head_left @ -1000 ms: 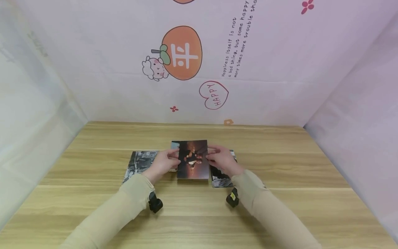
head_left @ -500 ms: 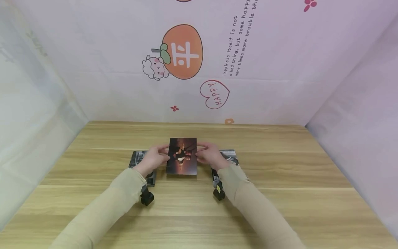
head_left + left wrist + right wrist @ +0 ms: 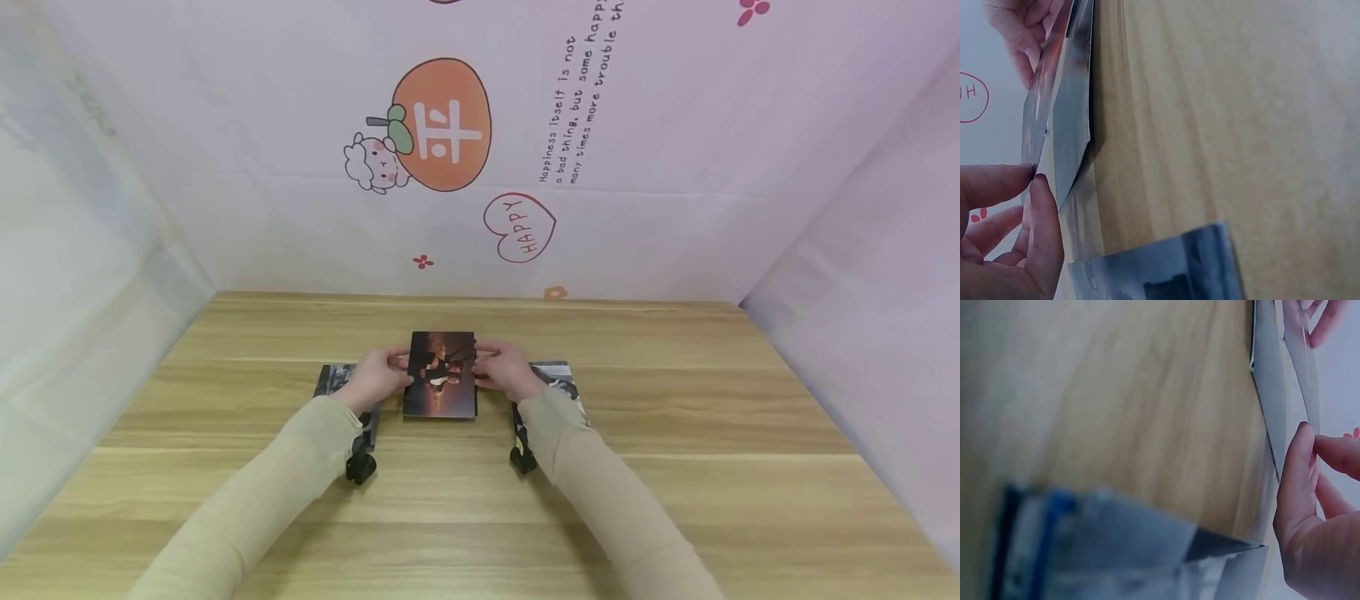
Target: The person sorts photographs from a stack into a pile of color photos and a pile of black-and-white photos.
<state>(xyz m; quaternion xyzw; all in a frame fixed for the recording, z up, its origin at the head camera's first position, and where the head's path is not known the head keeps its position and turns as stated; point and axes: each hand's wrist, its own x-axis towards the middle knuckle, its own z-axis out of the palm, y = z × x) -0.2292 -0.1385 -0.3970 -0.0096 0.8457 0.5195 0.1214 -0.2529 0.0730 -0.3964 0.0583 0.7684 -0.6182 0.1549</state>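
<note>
A dark photo card (image 3: 441,379) with an orange glow and figures printed on it is held between both hands at the middle of the table. My left hand (image 3: 375,377) pinches its left edge between thumb and fingers. On the opposite edge, my right hand (image 3: 510,371) pinches it the same way. In the left wrist view, the held card (image 3: 1040,112) hovers slightly above another card (image 3: 1075,119) beneath it; the head view mostly hides that lower one. The right wrist view shows a narrow gap between the held card (image 3: 1302,369) and the lower card (image 3: 1267,394).
A grey-toned picture card (image 3: 369,433) lies under the left wrist. Another black-and-white card (image 3: 561,379) lies beneath the right wrist. Both rest on the wood-grain table (image 3: 450,517). Behind stands a white printed cloth wall (image 3: 300,233), with cloth at both sides.
Both hands have carried the photo card left and slightly back, until it covers the middle card that earlier showed at its left. In the last half second it has barely moved.
</note>
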